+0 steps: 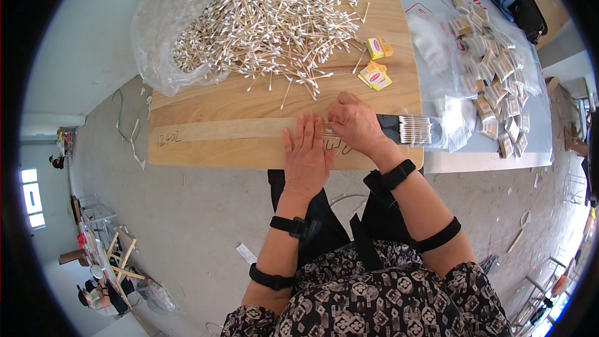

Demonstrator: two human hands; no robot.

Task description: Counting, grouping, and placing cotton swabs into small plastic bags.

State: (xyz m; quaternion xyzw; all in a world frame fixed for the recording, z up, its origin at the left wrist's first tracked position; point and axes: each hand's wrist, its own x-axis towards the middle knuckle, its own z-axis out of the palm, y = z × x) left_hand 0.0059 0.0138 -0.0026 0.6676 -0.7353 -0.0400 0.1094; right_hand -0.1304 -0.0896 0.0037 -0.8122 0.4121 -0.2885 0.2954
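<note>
**Both hands on a small bunch of swabs at the near board edge**

The left hand [307, 157] lies flat, fingers spread and palm down, on the wooden board [206, 140]. Its fingertips press on a small bunch of cotton swabs [329, 131] lying across the board. The right hand [354, 123] sits at 2 o'clock from the left, touching it, fingers curled down and pressed together on the same bunch; most of the bunch is hidden beneath both hands, only a short stretch of sticks shows in between.

At 3 o'clock from the right hand, just beside the wrist, lies a clear bag of aligned swabs [417, 130] with a dark band at its near end. At 12 o'clock, well apart, a big loose heap of swabs [268, 22] spills out of a clear plastic sack [165, 31]. Stray sticks trail from the heap toward the hands. At 1 o'clock, small yellow packets [375, 65] rest on the board. Farther out at 2 o'clock, many filled small clear packs [493, 81] cover a pale blue sheet [536, 131]. Nothing lies between hands and bunch.
</note>
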